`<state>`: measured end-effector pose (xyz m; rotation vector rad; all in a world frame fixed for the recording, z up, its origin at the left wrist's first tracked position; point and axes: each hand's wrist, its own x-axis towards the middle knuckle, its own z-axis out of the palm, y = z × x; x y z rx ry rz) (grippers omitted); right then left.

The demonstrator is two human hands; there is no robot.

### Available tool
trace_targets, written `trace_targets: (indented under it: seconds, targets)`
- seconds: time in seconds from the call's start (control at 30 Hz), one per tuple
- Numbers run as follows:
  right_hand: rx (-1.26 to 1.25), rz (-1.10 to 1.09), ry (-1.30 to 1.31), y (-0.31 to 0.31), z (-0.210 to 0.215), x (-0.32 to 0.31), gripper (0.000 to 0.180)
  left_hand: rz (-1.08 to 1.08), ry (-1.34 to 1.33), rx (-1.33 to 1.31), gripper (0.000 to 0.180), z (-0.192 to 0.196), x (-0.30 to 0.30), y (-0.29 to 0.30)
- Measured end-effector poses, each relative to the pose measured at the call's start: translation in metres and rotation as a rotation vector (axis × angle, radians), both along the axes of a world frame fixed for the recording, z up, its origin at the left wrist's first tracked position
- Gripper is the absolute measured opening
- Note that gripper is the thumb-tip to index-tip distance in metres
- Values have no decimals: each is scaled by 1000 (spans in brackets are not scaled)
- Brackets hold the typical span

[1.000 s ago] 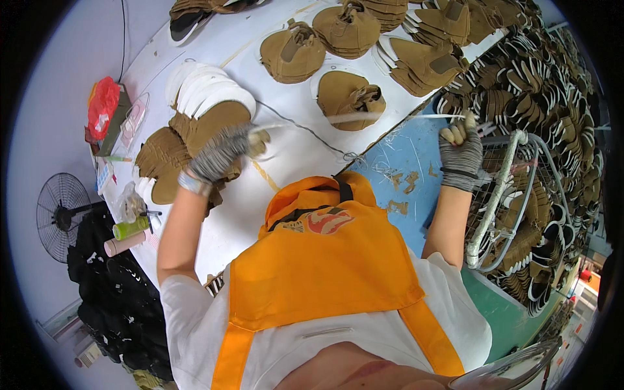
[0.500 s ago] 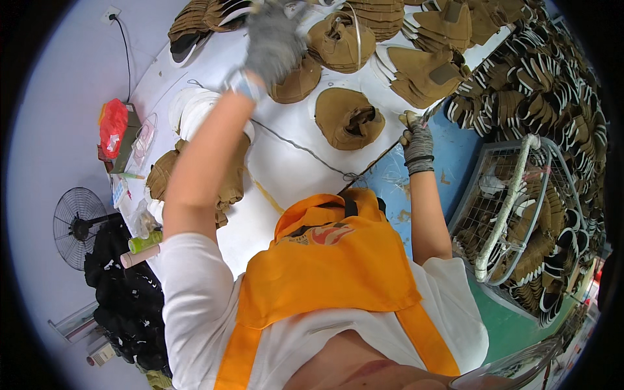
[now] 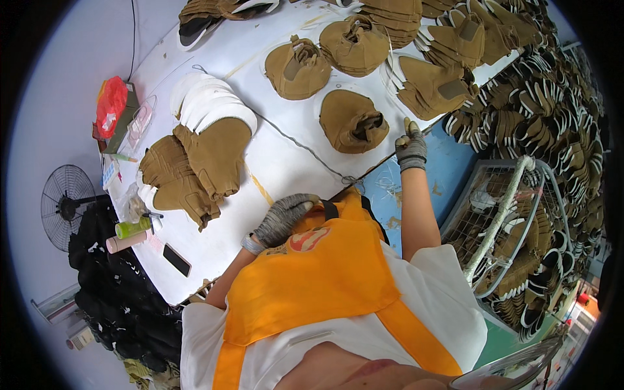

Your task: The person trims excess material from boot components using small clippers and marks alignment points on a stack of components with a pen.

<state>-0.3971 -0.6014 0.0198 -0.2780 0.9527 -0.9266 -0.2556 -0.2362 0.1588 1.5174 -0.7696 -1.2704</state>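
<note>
My left hand, in a grey knit glove, lies at the table's near edge against my orange apron. Its fingers are stretched out and hold nothing I can see. At the table's right edge, my right hand is closed, with fingers curled and fingertips bare; what it may hold cannot be made out. Close to it are a single brown shoe upper and a stack of brown uppers. Two more rounded brown uppers, one left and one right, sit farther back.
Brown uppers with white edges lie stacked at left. A phone, a green bottle and a red bag line the left side. A dark cord crosses the white table. A wire basket of uppers stands right.
My left hand has come back from the rounded uppers at the far side to the near edge by the apron. My right hand stays at the table's right edge. The view has shifted slightly.
</note>
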Motion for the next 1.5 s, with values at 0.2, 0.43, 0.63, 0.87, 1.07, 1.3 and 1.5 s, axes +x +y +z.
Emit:
trace_targets:
  seconds: [0.2,0.43,0.63,0.87,1.07,1.3,1.5]
  targets:
    - [288,-41,293,47,-9,-13,36,-34,-433,-59,26,0,1,19]
    - [-652,13,290,53,98,-22,47,-173,-603,-158,24,-14,9,48]
    - [-1256,922,371,121,78,68,35,-189,-433,-20,29,-7,17,54]
    - [-1481,1159,1163,167,-19,196,39,-59,-632,-40,31,-26,26,106]
    - [-1444,1088,1462,150,-56,217,31,455,-462,51,25,-31,26,191]
    - [-1073,752,862,193,-13,221,49,1567,289,110,47,-86,42,273]
    - [-902,1157,392,241,-3,230,64,1640,295,85,63,-110,133,295]
